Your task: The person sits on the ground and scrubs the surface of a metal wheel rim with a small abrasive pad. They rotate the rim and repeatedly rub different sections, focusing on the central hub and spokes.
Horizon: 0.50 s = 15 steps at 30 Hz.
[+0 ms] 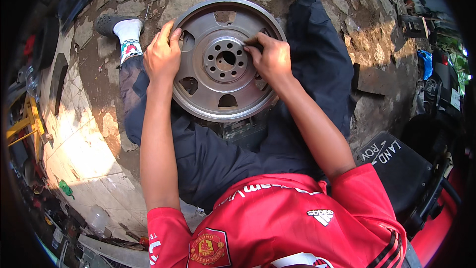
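A round grey metal flywheel (213, 100) rests between my legs, its face turned up toward me. A ring of bolt holes surrounds its centre hole, with larger windows farther out. My left hand (162, 58) grips the left edge, thumb on the face and fingers at the rim. My right hand (271, 58) is closed on a small brown piece (254, 42) that looks like folded sandpaper. It presses on the face, just right of the bolt-hole hub. The fingers cover most of that piece.
Uneven stone paving (181, 7) lies ahead, with pale tiles (94, 168) to the left. A yellow metal stand (30, 124) and clutter line the left side. At right are a black flap with white lettering (396, 164), a dark block (414, 26) and a blue scrap (425, 63).
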{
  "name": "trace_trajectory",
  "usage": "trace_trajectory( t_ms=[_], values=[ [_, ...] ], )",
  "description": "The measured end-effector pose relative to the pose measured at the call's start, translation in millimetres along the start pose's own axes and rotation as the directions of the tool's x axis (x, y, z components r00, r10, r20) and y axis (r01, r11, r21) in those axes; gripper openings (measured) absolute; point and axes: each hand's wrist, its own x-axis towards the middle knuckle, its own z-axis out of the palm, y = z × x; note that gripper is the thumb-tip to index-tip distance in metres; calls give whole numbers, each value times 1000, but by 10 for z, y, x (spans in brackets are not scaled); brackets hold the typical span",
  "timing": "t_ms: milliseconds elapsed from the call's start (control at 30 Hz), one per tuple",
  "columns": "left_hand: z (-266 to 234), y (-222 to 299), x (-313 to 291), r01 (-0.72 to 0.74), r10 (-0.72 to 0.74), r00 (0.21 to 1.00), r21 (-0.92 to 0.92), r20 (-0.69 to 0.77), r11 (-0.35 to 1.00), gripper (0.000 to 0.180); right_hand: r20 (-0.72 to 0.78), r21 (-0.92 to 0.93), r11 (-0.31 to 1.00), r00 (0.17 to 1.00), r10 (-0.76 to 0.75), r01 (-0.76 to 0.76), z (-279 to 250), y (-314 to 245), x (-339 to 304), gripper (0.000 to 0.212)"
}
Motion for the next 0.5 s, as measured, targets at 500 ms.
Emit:
trace_trajectory(
  t_ms=[500],
  values=[
    [98,-59,-24,23,-24,1000,-69,-18,997,40,-40,98,994,999,-36,40,-50,37,-197,15]
  ],
)
